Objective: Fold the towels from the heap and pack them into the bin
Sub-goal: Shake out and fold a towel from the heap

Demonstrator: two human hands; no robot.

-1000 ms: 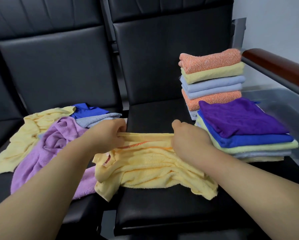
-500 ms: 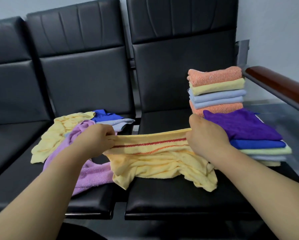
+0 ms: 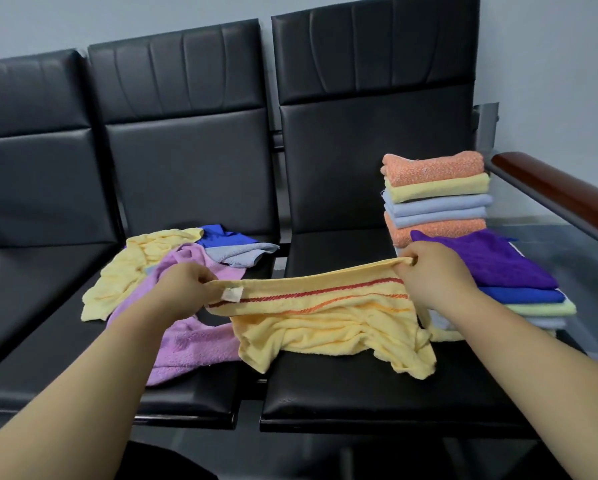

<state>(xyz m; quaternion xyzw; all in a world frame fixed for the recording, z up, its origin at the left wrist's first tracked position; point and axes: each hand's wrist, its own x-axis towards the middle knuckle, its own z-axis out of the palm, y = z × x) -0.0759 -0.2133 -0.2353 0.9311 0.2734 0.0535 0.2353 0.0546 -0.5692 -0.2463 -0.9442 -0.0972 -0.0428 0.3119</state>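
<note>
Here, the person holds a yellow striped towel [image 3: 325, 317] by its top edge, stretched between both hands above the right black seat [image 3: 359, 393]. The left hand [image 3: 183, 289] pinches one corner, close to a small white label [image 3: 232, 294]. The right hand [image 3: 432, 275] grips the other corner, with its fingers curled around the hem. The lower part of this towel lies crumpled on the seat. On the next seat to the left lies the heap [image 3: 145, 271] of unfolded towels: yellow, lilac, blue and grey. Behind the right hand are two piles of folded towels, a tall stack [image 3: 436, 199] with an orange towel on top and a lower stack [image 3: 498, 265] with a purple one on top. Under the wooden armrest [image 3: 560, 192] a clear bin [image 3: 567, 247] shows only partly.
</note>
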